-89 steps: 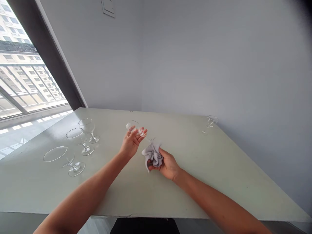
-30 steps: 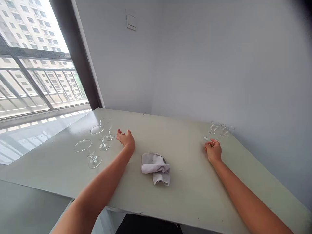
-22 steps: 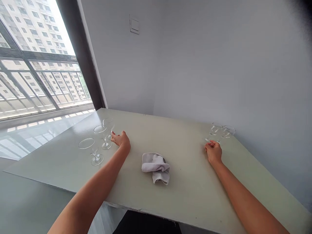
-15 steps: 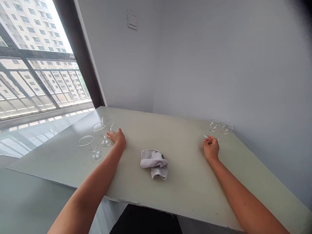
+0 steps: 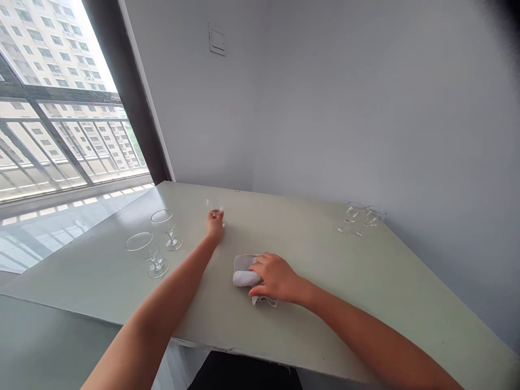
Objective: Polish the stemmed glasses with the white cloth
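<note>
My left hand [image 5: 215,225] is closed around a clear stemmed glass [image 5: 214,206] towards the back of the table; the fingers cover much of the glass. My right hand [image 5: 276,279] lies over a folded pale cloth [image 5: 245,277] near the front middle, with fingers and thumb curled onto it. Part of the cloth is hidden under the palm. To the left of my left forearm, two more stemmed glasses stand upright, a nearer glass [image 5: 157,266] and a farther glass [image 5: 174,242].
Two stemmed glasses [image 5: 370,219] stand close together at the table's far right, beside the wall [image 5: 365,108]. The pale table [image 5: 325,325] has its front edge close to me. A window [image 5: 69,130] is on the left, and a light switch [image 5: 217,40] is on the wall.
My left hand has moved one glass rightward, away from the other two on the left. My right hand has left the glasses at the right and come over to the cloth.
</note>
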A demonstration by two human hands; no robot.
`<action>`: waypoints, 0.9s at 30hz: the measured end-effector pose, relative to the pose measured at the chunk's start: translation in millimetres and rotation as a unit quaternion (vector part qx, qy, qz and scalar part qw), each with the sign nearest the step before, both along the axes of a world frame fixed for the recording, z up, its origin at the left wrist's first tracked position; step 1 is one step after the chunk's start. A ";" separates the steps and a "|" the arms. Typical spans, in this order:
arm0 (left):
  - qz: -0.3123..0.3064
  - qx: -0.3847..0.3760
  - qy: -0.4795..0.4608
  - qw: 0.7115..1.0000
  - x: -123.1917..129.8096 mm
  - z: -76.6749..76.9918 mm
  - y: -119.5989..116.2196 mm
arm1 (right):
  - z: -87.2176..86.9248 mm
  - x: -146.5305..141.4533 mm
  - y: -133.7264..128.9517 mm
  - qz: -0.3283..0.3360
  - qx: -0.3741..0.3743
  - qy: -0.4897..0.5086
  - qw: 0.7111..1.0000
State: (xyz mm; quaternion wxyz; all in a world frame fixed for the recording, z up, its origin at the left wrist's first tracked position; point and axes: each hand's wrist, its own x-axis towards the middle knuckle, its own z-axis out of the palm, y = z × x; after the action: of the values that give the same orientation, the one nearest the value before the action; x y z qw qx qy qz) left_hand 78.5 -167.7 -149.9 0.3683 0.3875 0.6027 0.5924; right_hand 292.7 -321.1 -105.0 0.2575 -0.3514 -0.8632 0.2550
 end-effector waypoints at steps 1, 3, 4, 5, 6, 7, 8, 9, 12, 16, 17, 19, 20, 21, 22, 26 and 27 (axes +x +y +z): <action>-0.003 0.000 0.026 1.000 9.0 -0.5 -1.0 | -3.3 -3.7 0.3 -0.013 -0.030 0.017 0.999; -0.008 0.012 0.091 0.996 25.8 -1.1 -5.5 | -8.5 -4.3 4.8 -0.067 -0.118 0.095 0.986; -0.014 0.022 0.117 0.993 33.1 -1.2 -9.1 | -9.2 -1.5 8.9 -0.098 -0.159 0.140 0.972; -0.020 0.031 0.136 0.990 39.3 -1.3 -13.4 | -8.0 3.2 14.0 -0.126 -0.187 0.179 0.958; -0.026 0.042 0.159 0.986 44.6 -1.3 -18.1 | -5.2 9.5 19.8 -0.149 -0.200 0.207 0.946; -0.033 0.056 0.193 0.979 48.8 -1.2 -23.0 | -1.0 16.8 26.1 -0.168 -0.207 0.233 0.935; -0.040 0.075 0.239 0.967 52.3 -1.1 -27.6 | 4.2 24.6 32.3 -0.187 -0.217 0.266 0.920; -0.047 0.100 0.295 0.949 55.1 -0.9 -31.8 | 9.7 32.4 38.1 -0.209 -0.238 0.313 0.895; -0.055 0.185 0.445 0.874 61.5 -0.2 -40.3 | 23.4 49.1 49.1 -0.267 -0.302 0.467 0.787; -0.081 0.230 0.486 0.839 68.5 -0.8 -45.8 | 27.8 47.1 47.8 -0.287 -0.273 0.536 0.746; -0.093 0.236 0.495 0.831 69.9 -1.2 -46.9 | 27.1 43.7 45.8 -0.280 -0.262 0.535 0.753; -0.113 0.253 0.517 0.810 71.5 -1.9 -48.6 | 25.7 36.7 41.5 -0.251 -0.254 0.507 0.785; -0.120 0.260 0.528 0.800 71.6 -2.0 -49.2 | 25.2 33.9 39.6 -0.228 -0.261 0.479 0.806; -0.122 0.264 0.537 0.792 71.3 -2.0 -49.5 | 25.1 31.9 37.8 -0.198 -0.276 0.446 0.828; -0.120 0.267 0.544 0.786 70.6 -1.9 -49.7 | 25.0 30.6 36.4 -0.165 -0.296 0.409 0.847; -0.134 0.314 0.554 0.759 68.0 -0.3 -51.1 | 22.0 32.9 35.6 -0.054 -0.361 0.297 0.882; -0.141 0.330 0.556 0.750 67.9 0.4 -52.0 | 19.6 34.6 36.7 -0.044 -0.363 0.277 0.889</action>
State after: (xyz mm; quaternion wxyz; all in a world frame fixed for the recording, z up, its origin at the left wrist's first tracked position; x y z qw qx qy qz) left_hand 146.5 -219.7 -149.5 -0.1034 0.8264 0.4063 0.3759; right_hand 327.2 -284.4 -85.4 0.3518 -0.3732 -0.5878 0.6257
